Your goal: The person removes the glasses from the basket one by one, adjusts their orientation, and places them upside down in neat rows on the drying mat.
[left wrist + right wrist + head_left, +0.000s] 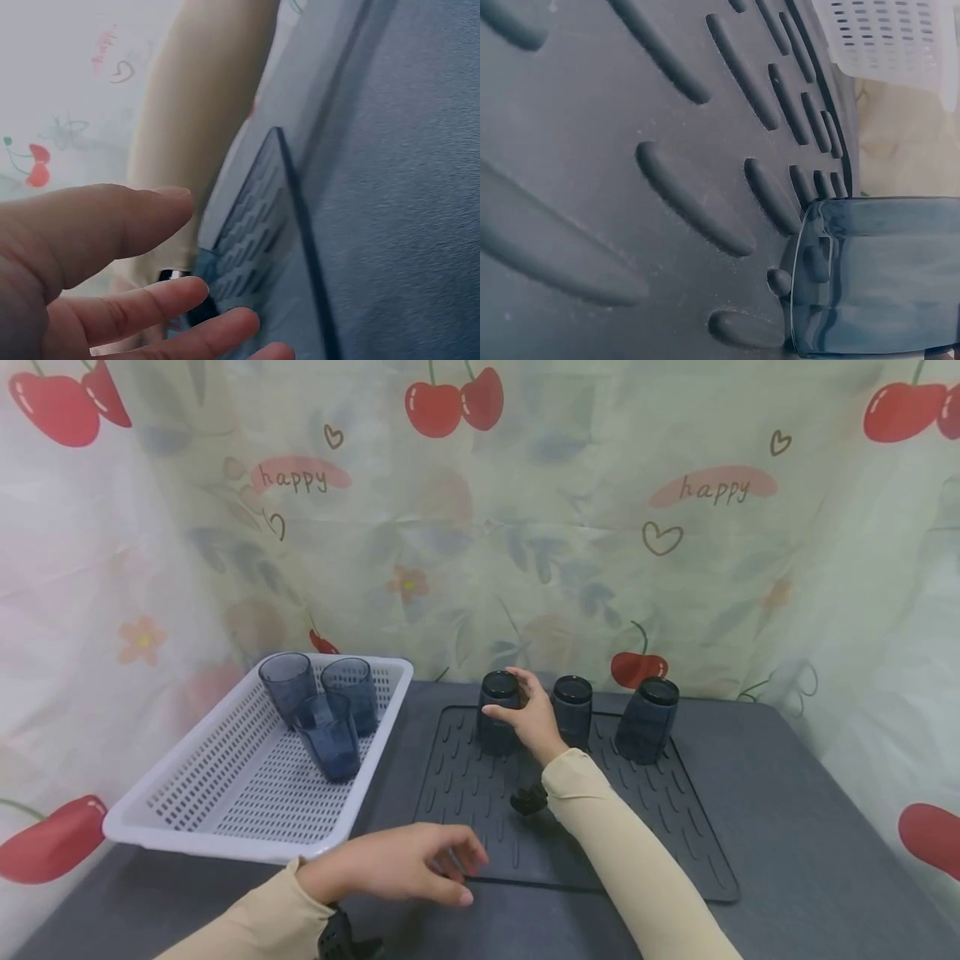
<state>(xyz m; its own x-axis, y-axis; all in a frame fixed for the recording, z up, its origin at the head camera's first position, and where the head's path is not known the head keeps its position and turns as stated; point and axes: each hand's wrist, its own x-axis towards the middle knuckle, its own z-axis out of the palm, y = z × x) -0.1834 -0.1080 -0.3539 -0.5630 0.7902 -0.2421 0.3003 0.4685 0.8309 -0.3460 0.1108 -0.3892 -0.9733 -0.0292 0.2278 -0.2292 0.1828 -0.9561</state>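
My right hand (534, 717) grips an upside-down blue drinking glass (498, 737) at the back left of the ridged drying mat (468, 827), thumb on its near side and a finger on its far side. In the right wrist view the rim of that glass (877, 277) is down at the mat's ridges. Two more upturned glasses stand to its right, a middle glass (573, 706) and a right-hand glass (647, 727). My left hand (408, 862) hovers by the mat's front left corner with fingers loosely bent, holding nothing.
A white perforated basket (225, 847) sits on the left of the dark grey table (757, 760), with three blue glasses (330, 739) upright or leaning inside it. Behind the table hangs a cherry-print curtain (525, 568), which also closes both sides.
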